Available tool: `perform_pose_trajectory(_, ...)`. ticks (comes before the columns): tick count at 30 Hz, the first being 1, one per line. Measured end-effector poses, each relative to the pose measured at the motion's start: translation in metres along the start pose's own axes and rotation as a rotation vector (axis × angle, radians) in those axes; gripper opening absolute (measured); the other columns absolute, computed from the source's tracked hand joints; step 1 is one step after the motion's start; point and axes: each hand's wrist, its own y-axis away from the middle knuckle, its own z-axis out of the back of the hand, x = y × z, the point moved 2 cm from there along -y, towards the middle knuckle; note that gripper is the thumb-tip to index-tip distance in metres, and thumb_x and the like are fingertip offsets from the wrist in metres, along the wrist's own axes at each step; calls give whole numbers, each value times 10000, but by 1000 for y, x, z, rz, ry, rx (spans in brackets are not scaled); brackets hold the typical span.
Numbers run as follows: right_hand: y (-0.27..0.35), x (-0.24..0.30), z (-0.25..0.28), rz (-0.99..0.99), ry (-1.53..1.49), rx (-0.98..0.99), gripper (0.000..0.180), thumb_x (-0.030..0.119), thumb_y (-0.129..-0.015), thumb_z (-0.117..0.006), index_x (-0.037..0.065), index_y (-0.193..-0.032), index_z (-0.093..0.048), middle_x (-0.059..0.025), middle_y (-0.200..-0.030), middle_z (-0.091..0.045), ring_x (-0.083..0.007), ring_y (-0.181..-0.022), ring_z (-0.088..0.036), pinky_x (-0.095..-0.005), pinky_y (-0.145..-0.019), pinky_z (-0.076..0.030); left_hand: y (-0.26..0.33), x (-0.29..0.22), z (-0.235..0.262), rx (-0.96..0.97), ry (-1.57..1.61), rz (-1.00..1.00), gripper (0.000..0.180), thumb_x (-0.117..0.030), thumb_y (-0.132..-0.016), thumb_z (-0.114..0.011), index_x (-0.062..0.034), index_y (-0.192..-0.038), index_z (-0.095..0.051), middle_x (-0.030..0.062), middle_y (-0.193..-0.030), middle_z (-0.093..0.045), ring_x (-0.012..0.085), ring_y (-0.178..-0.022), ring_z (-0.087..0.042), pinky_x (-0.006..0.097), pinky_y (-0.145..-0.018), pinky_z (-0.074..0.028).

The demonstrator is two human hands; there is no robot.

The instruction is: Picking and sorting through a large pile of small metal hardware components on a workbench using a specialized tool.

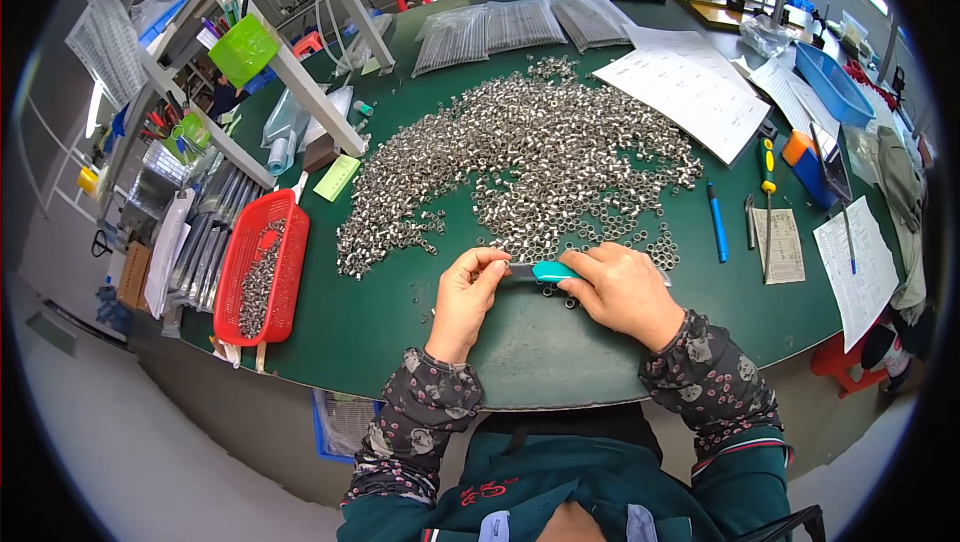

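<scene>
My right hand (628, 294) is closed round a teal-handled tool (552, 272), whose dark, narrow end points left; its exact kind is hard to make out. At that end, my left hand (466, 300) pinches a small metal ring (506, 267) between thumb and fingertips, and the tool's end meets it or lies very close. Just beyond both hands spreads a big heap of small silvery metal rings (560, 152). A few loose rings lie on the green table (540, 362) beside and below my right hand.
On the left stands a red basket (290, 287) part-filled with metal pieces. Papers (690, 92), a blue pen (717, 222) and a yellow-handled screwdriver (767, 167) lie to the right. Bagged rods (520, 24) are at the back; a blue bin (833, 84) sits far right.
</scene>
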Motion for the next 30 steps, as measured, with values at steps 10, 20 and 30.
perform_pose_trajectory(10, -2, 2, 4, 62, 88, -160, 250, 192, -704, -679, 87, -906, -577, -49, -645, -506, -206, -640, -531, -330, -535, -449, -4, 6, 10, -1, 291, 134, 146, -102, -874, -552, 4, -973, -576, 26, -785, -559, -6, -475, -312, 148, -386, -224)
perform_pose_trajectory(20, 1, 4, 1, 53, 33, -49, 257, 185, -712, -676, 77, -934, -605, -62, -665, -538, -223, -630, -539, -344, -554, -453, -2, 6, 7, 39, 288, 157, 147, -95, -881, -537, 4, -984, -571, 33, -790, -554, 1, -496, -329, 144, -392, -246)
perform_pose_trajectory(30, -5, -6, 12, 13, -22, -306, 279, 156, -723, -664, 65, -967, -564, -63, -666, -500, -228, -631, -519, -343, -540, -439, -1, 3, 1, 108, 672, 229, 86, -102, -877, -518, -16, -881, -523, 41, -777, -515, 36, -527, -372, 158, -386, -253)
